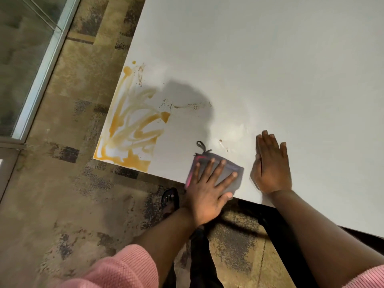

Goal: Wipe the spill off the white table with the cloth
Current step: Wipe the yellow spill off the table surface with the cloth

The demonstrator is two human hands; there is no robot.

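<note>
An orange-yellow spill (131, 129) is smeared across the near left corner of the white table (259, 65), with brown specks (182, 106) trailing to its right. A folded grey cloth (232, 177) with a pink edge and a dark loop lies at the table's near edge, right of the spill. My left hand (207, 192) presses flat on the cloth, fingers spread. My right hand (271, 165) rests flat on the bare table just right of the cloth, holding nothing.
The table's left and near edges drop to a patterned brown carpet (68, 194). A glass partition with a metal frame (39, 65) stands at the left. My sandalled foot (170, 199) and a dark table leg (276, 227) show below the near edge.
</note>
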